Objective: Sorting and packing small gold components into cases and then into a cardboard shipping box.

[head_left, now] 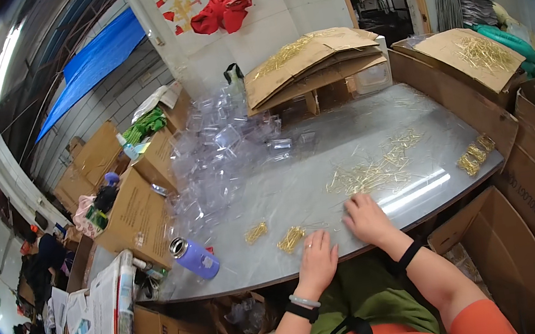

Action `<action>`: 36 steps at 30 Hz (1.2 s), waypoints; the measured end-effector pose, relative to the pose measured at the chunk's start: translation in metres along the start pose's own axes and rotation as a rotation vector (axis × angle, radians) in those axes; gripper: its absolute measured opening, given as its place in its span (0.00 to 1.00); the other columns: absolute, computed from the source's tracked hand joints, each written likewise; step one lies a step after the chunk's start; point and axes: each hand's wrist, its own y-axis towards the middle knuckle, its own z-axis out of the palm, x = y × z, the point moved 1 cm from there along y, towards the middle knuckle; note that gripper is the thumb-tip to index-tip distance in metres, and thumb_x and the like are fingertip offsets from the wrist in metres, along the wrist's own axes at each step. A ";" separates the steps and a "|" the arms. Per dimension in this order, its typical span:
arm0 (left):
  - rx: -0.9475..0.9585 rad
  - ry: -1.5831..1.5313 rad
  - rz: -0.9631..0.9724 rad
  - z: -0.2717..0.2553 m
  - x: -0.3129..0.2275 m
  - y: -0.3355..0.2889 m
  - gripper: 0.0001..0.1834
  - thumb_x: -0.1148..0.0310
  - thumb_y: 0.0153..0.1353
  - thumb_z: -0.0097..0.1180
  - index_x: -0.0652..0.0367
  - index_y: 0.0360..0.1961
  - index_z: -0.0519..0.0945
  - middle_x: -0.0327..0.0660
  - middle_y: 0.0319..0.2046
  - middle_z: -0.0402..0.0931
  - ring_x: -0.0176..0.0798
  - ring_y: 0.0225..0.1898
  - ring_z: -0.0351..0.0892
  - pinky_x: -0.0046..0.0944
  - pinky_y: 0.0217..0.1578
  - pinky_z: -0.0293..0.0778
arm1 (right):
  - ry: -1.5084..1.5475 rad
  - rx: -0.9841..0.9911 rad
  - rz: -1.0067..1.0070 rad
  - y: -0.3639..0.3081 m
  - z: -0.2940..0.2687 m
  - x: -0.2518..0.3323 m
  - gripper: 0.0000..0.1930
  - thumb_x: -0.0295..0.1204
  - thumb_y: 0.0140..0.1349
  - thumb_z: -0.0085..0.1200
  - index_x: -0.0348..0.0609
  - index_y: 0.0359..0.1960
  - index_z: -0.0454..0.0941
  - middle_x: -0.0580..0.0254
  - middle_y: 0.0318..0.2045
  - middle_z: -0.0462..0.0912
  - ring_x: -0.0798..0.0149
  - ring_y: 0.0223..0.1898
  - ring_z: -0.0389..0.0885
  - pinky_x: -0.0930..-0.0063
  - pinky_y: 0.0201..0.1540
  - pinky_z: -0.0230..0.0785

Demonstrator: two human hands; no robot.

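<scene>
A lavender bottle [195,259] stands upright beside heaped clear plastic boxes [226,138], apparently parked away from the handwork, while gold-coloured wire pins lie on the grey table [265,198]: two small bundles [290,239] near the left hand [317,260], a loose scatter [377,170] before the right hand [368,220], probably spread within easy reach, and a larger cluster [476,155] at the right edge. Both hands rest palm-down, fingers slightly curled; whether either pinches a pin cannot be told. Smooth cylinder, glossy thin-walled boxes and slender, shiny wires sit on a sleek, reflective surface.
</scene>
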 end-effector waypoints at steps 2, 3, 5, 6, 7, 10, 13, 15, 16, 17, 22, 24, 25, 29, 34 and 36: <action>0.005 -0.019 -0.002 -0.003 -0.004 0.002 0.23 0.67 0.66 0.58 0.71 0.58 0.73 0.56 0.58 0.71 0.60 0.62 0.68 0.53 0.65 0.65 | 0.097 0.015 -0.128 -0.004 -0.004 -0.002 0.16 0.35 0.62 0.60 0.42 0.49 0.78 0.50 0.49 0.77 0.46 0.54 0.74 0.55 0.56 0.69; 0.002 -0.022 0.008 -0.004 -0.006 0.003 0.23 0.67 0.66 0.58 0.71 0.58 0.73 0.57 0.58 0.72 0.61 0.62 0.69 0.53 0.64 0.66 | 0.077 0.024 -0.052 -0.004 -0.007 -0.005 0.17 0.36 0.61 0.61 0.43 0.50 0.78 0.52 0.49 0.76 0.46 0.55 0.74 0.53 0.57 0.68; 0.004 -0.022 0.009 -0.006 -0.006 0.003 0.23 0.68 0.66 0.58 0.71 0.58 0.73 0.57 0.57 0.72 0.61 0.61 0.69 0.52 0.63 0.67 | -0.016 0.049 -0.058 -0.004 -0.013 0.006 0.18 0.38 0.62 0.60 0.44 0.51 0.77 0.52 0.49 0.76 0.47 0.56 0.73 0.52 0.58 0.67; 0.008 -0.019 0.003 -0.006 -0.005 0.001 0.23 0.68 0.66 0.58 0.71 0.58 0.73 0.57 0.58 0.72 0.61 0.61 0.69 0.53 0.64 0.67 | -0.060 0.061 -0.062 -0.004 -0.017 0.010 0.19 0.40 0.63 0.59 0.44 0.51 0.77 0.53 0.49 0.76 0.47 0.56 0.73 0.52 0.58 0.67; 0.013 -0.016 -0.003 -0.007 -0.004 0.001 0.23 0.68 0.66 0.58 0.71 0.58 0.73 0.57 0.58 0.72 0.61 0.61 0.69 0.53 0.64 0.67 | 0.077 0.182 -0.206 -0.001 -0.021 0.007 0.21 0.43 0.65 0.57 0.42 0.52 0.76 0.50 0.51 0.76 0.45 0.58 0.71 0.52 0.61 0.64; 0.027 -0.012 0.000 -0.006 -0.007 0.004 0.23 0.68 0.66 0.58 0.71 0.58 0.74 0.57 0.58 0.71 0.62 0.61 0.69 0.54 0.64 0.66 | 0.004 -0.020 0.082 0.001 -0.005 -0.005 0.23 0.46 0.66 0.55 0.41 0.53 0.75 0.49 0.54 0.75 0.44 0.59 0.71 0.52 0.64 0.62; 0.050 -0.011 -0.029 -0.004 -0.005 0.003 0.25 0.70 0.64 0.59 0.71 0.59 0.72 0.58 0.58 0.70 0.62 0.62 0.68 0.57 0.65 0.65 | 0.010 -0.033 -0.207 -0.002 -0.002 0.000 0.23 0.43 0.64 0.59 0.39 0.53 0.75 0.48 0.54 0.75 0.43 0.59 0.70 0.50 0.65 0.61; 0.047 0.005 -0.021 -0.006 -0.007 0.005 0.25 0.70 0.63 0.59 0.71 0.59 0.72 0.58 0.58 0.70 0.62 0.62 0.68 0.57 0.65 0.65 | 0.028 -0.006 -0.060 0.001 -0.004 -0.003 0.22 0.42 0.64 0.59 0.39 0.53 0.75 0.48 0.55 0.75 0.43 0.61 0.69 0.49 0.66 0.60; 0.046 0.014 -0.018 -0.006 -0.008 0.005 0.25 0.70 0.63 0.59 0.72 0.59 0.72 0.58 0.58 0.70 0.62 0.62 0.68 0.57 0.65 0.64 | 0.038 0.009 0.014 0.001 -0.005 -0.003 0.22 0.41 0.64 0.59 0.38 0.53 0.75 0.48 0.56 0.75 0.43 0.62 0.69 0.49 0.67 0.59; 0.048 0.018 -0.018 -0.007 -0.008 0.007 0.24 0.71 0.63 0.58 0.71 0.59 0.72 0.58 0.58 0.70 0.63 0.61 0.68 0.57 0.64 0.65 | 0.070 0.052 -0.082 0.001 -0.008 -0.001 0.23 0.41 0.64 0.59 0.38 0.54 0.75 0.47 0.56 0.75 0.43 0.63 0.69 0.49 0.67 0.59; 0.048 0.013 0.004 -0.009 -0.010 0.012 0.24 0.72 0.63 0.58 0.72 0.59 0.72 0.58 0.58 0.69 0.63 0.60 0.68 0.56 0.63 0.65 | 0.116 0.118 -0.076 0.003 -0.006 -0.011 0.23 0.42 0.65 0.58 0.41 0.56 0.75 0.47 0.58 0.74 0.42 0.65 0.67 0.48 0.68 0.58; 0.031 0.001 0.000 -0.008 -0.008 0.009 0.24 0.72 0.63 0.58 0.72 0.59 0.71 0.58 0.58 0.69 0.63 0.61 0.68 0.57 0.64 0.65 | 0.111 0.150 -0.266 0.001 -0.012 0.000 0.22 0.40 0.64 0.59 0.40 0.55 0.75 0.47 0.58 0.74 0.41 0.64 0.68 0.47 0.68 0.58; 0.023 -0.005 0.000 -0.009 -0.006 0.007 0.25 0.71 0.63 0.58 0.72 0.59 0.71 0.58 0.58 0.69 0.63 0.61 0.68 0.57 0.64 0.65 | 0.109 0.164 -0.359 -0.001 -0.013 0.006 0.22 0.39 0.64 0.60 0.40 0.55 0.75 0.47 0.58 0.74 0.40 0.64 0.68 0.46 0.68 0.58; 0.022 -0.032 0.000 -0.006 -0.005 0.006 0.25 0.70 0.64 0.58 0.73 0.59 0.71 0.58 0.59 0.69 0.63 0.62 0.67 0.58 0.65 0.63 | 0.069 0.122 -0.113 0.003 -0.005 -0.003 0.22 0.38 0.64 0.60 0.42 0.57 0.75 0.50 0.59 0.74 0.41 0.65 0.68 0.44 0.69 0.57; 0.037 -0.077 0.002 -0.008 -0.003 0.005 0.27 0.67 0.64 0.59 0.73 0.59 0.71 0.58 0.59 0.69 0.62 0.63 0.66 0.58 0.67 0.61 | -0.059 0.089 -0.058 0.000 -0.013 0.004 0.22 0.36 0.64 0.60 0.45 0.58 0.75 0.52 0.59 0.75 0.44 0.65 0.69 0.45 0.69 0.59; 0.042 -0.100 -0.006 -0.009 0.000 0.005 0.28 0.67 0.63 0.60 0.74 0.59 0.70 0.58 0.59 0.69 0.61 0.63 0.66 0.57 0.67 0.61 | 0.034 0.188 -0.228 0.001 -0.018 0.011 0.21 0.34 0.63 0.61 0.44 0.57 0.76 0.51 0.58 0.75 0.44 0.63 0.70 0.46 0.68 0.61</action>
